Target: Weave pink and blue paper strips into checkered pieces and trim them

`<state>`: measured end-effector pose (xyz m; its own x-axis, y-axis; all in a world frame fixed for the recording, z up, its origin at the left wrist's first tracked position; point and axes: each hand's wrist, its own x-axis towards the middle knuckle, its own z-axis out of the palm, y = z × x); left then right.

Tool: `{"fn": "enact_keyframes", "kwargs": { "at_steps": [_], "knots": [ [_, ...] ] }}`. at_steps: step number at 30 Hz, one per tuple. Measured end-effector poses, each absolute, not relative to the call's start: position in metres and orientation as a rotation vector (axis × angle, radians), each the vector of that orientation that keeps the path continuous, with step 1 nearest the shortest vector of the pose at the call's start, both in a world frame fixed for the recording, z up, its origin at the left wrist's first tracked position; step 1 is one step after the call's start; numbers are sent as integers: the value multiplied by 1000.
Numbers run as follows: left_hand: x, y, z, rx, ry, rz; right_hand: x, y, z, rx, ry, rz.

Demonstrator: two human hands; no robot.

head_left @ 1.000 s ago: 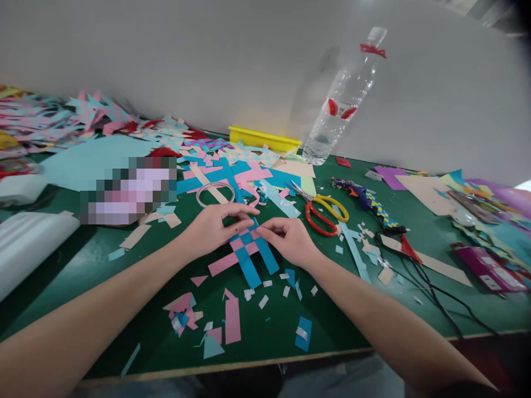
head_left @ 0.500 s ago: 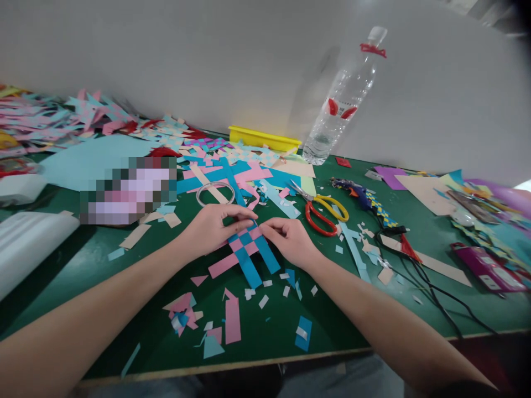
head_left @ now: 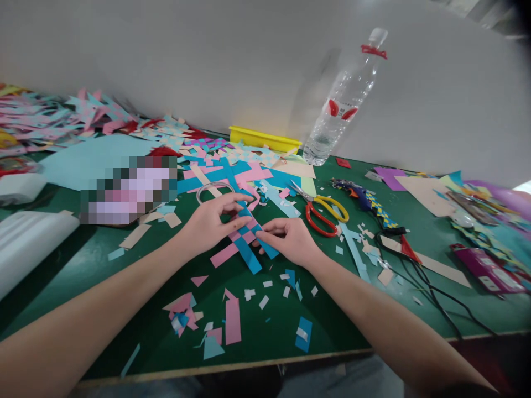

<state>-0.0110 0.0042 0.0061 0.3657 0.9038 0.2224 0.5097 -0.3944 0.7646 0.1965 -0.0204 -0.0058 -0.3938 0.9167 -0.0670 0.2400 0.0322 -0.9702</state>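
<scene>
A small weave of blue and pink paper strips point(head_left: 248, 251) is held just above the table, its strip ends pointing toward me and to the left. My left hand point(head_left: 213, 221) pinches its far left part between thumb and fingers. On the weave's right side, my right hand point(head_left: 286, 239) is closed, the thumb on top and fingertips curled beneath the paper. Beyond my left hand lies a roll of clear tape point(head_left: 215, 187), partly covered by the fingers. Scissors point(head_left: 326, 213) with one red and one yellow handle rest open to the right of my right hand.
Paper scraps point(head_left: 232, 320) litter the table's front. A clear bottle point(head_left: 342, 105) stands by the grey wall near a yellow tray point(head_left: 265, 139). Black cords point(head_left: 427, 284) and a purple packet point(head_left: 487, 268) lie at right. A white roll point(head_left: 33, 243) is at left.
The woven paper has been lifted and tilted, its near end now higher. My right fingers have slid under its right side, and my left fingers have spread further over its far part.
</scene>
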Motion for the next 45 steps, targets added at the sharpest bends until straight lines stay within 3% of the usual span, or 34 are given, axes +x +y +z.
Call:
{"fn": "enact_keyframes", "kwargs": {
  "at_steps": [6,20,45],
  "knots": [
    [-12,4,9,1955,1189,870,196,-21,-5,-1156,-1731,1397],
    [-12,8,6,1831,1196,873,195,-22,-7,-1147,-1738,1011],
    [-14,8,6,1886,1138,822,197,-19,-6,-1229,-1798,1027]
  ]
}}
